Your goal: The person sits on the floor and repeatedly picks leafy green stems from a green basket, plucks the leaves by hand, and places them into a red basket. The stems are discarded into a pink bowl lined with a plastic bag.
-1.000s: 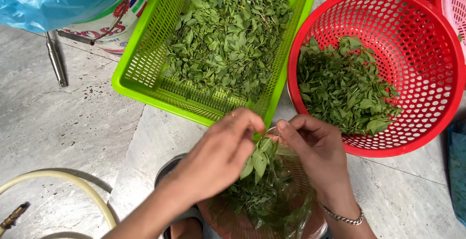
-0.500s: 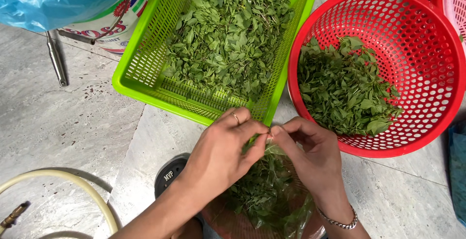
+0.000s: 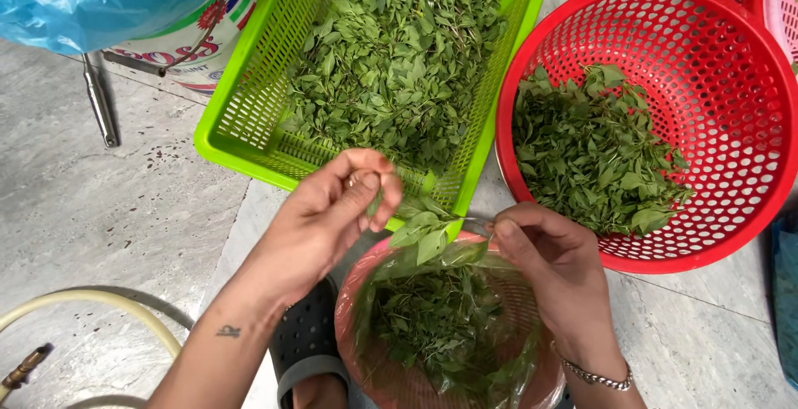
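hands drawn apart since a moment ago: left hand (image 3: 337, 209) pinched, contents unclear; right hand (image 3: 549, 251) grips leafy green herb sprig (image 3: 428, 234) over pink bag-lined basket (image 3: 357, 326), stripping underway.

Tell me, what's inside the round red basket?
The round red basket holds a heap of loose green leaves toward its left side. Its holed bottom shows beside them; whatever lies under the heap is hidden.

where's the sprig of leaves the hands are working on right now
In the head view the leafy sprig sits low in the middle, between the left hand and right hand, just above the bag-lined pink basket.
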